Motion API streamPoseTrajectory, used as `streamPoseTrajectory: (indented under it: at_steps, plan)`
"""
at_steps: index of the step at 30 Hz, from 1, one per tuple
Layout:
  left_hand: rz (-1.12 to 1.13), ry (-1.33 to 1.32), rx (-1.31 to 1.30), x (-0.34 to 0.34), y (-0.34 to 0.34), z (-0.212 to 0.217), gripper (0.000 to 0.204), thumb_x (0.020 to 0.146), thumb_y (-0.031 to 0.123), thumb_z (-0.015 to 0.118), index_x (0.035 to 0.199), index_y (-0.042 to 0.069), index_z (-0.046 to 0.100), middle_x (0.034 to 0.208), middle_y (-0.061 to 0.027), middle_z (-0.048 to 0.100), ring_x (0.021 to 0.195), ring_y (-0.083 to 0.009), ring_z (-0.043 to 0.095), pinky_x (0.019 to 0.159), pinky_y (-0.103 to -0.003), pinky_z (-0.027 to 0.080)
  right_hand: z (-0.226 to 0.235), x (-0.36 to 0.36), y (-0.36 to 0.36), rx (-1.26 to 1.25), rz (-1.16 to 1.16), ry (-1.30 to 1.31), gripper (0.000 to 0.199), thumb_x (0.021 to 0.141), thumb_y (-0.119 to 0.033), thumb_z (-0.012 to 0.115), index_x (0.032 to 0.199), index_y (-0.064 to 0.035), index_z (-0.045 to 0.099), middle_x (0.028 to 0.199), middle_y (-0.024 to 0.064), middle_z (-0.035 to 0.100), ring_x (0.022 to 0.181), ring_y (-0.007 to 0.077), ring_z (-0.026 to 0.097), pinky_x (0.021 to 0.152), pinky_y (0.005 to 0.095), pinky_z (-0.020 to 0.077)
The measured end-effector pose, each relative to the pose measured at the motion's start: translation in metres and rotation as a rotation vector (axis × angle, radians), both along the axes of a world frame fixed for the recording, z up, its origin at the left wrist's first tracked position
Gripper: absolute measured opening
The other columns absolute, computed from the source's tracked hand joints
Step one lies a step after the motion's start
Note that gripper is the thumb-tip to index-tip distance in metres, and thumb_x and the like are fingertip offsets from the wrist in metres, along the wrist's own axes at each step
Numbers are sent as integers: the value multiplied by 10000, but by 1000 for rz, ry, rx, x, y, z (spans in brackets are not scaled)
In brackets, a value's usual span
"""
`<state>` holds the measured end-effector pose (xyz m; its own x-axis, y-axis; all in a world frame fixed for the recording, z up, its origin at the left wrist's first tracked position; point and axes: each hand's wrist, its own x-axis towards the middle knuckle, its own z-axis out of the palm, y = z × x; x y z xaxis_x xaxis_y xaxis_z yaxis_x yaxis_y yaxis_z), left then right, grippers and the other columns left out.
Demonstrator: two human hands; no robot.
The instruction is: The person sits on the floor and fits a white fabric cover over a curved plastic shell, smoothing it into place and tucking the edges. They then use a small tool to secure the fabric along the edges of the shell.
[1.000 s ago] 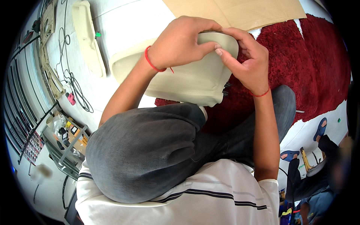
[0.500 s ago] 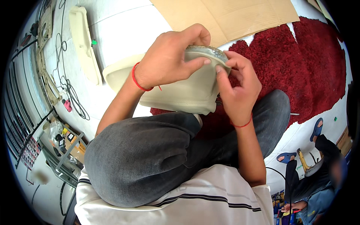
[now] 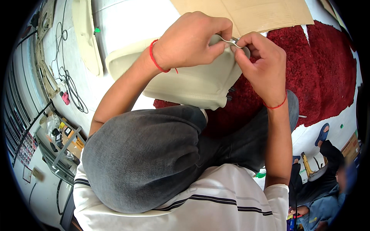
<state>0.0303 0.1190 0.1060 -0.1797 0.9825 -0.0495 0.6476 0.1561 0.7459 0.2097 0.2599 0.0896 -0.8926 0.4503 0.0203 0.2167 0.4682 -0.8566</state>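
Cream padded panel: it lay at 12 o'clock from my lap [image 3: 138, 165], partly over the red rug [image 3: 308, 73]; its near edge came close to my shin, perhaps for steadiness, though I could not tell what bore its weight.

Cover edge: the pale, wavy edge [image 3: 230, 41] stood up at the panel's [image 3: 185, 86] own 1-to-2 o'clock, between my fingertips; both hands sat close together there, I judge to control one short stretch of it.

Left hand: it [image 3: 189, 40] pinched that edge between thumb and curled finger; the wrist reached across the panel from 8 o'clock, which left the pinch free of the forearm.

Right hand: it [image 3: 264, 61] gripped the same edge just beside, thumb towards me and finger beyond, probably to hold against the left hand's pull.

Black clips: they [image 3: 230, 94] stuck out at the panel's 4 o'clock, clear of my fingers.

Floor around: a cardboard sheet [image 3: 262, 17] lay at 1 o'clock; a second cream piece [image 3: 86, 42] lay between 10 and 11, well apart from my hands; a black cable [image 3: 73, 94] ran loose at 10.

Co-worker: a person [image 3: 320, 208] sat at 4 o'clock, well apart from my panel.
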Motion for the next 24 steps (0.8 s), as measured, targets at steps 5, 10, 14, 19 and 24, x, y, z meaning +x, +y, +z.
streamPoseTrajectory:
  at_steps: [5,10,14,19,24]
  plan:
    - [-60,43,-81,-4,3,0,127,865,90,758,972,62,696,912,-102,765,760,-335,702,694,-398,544,2,-1,6,-65,21,-46,173,810,-65,776,940,-35,666,755,121,670,631,260,671,606,365,535]
    - [-328,-35,-260,-30,26,24,369,795,136,813,1075,30,597,873,-178,734,861,-386,742,766,-441,576,1,-12,10,57,61,-53,207,803,-115,795,949,-36,670,746,137,691,669,297,716,643,380,561]
    - [-55,-243,-302,-14,28,28,184,818,47,735,951,16,614,848,-180,741,820,-330,748,752,-405,574,1,-17,15,106,108,-125,223,802,-125,786,972,-29,677,729,148,692,646,292,703,652,384,563]
    - [-54,-627,-87,-36,-6,15,230,825,23,710,1051,-17,708,956,-191,785,913,-252,761,862,-357,594,18,-30,30,51,256,-195,273,801,-133,777,1039,-19,704,711,155,689,628,300,684,650,396,558]
    - [-36,-402,-255,-38,-13,4,323,867,39,701,1179,-20,757,1009,-176,802,962,-241,760,916,-359,593,2,-42,36,157,396,-133,265,808,-192,785,1002,-13,759,764,187,728,667,330,707,665,409,568]
